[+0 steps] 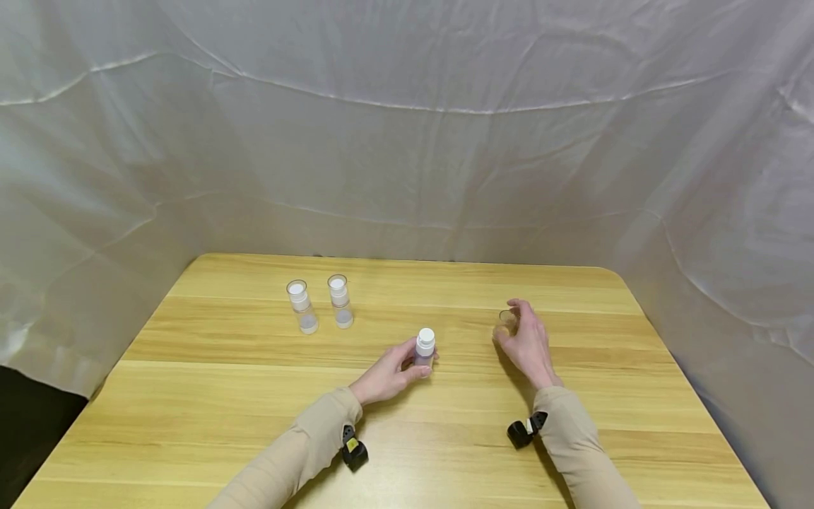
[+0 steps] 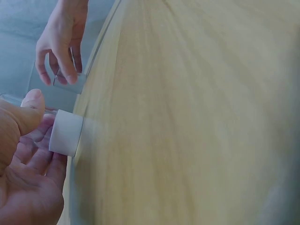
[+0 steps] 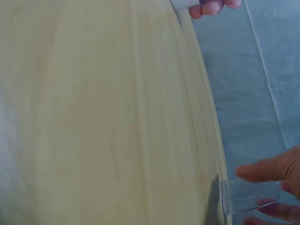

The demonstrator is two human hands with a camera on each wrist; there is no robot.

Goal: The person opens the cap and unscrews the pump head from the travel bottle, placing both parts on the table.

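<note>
In the head view my left hand [image 1: 386, 376] grips a small bottle [image 1: 425, 345] with a white top, held upright near the middle of the table. The left wrist view shows its white base [image 2: 66, 133] below the curled fingers, close over the wood. Farther right, my right hand [image 1: 529, 348] has thumb and fingers around a clear cylindrical cap [image 1: 506, 319]. In the right wrist view this clear cap [image 3: 251, 196] stands with its lower end right at the tabletop, the thumb on one side and fingers on the other.
Two similar bottles stand side by side at the back left, the left one [image 1: 302, 308] and the right one [image 1: 340, 302], both with clear caps over white tops. Pale cloth [image 1: 407, 155] hangs around the wooden table [image 1: 445, 452]. Each wrist wears a black camera.
</note>
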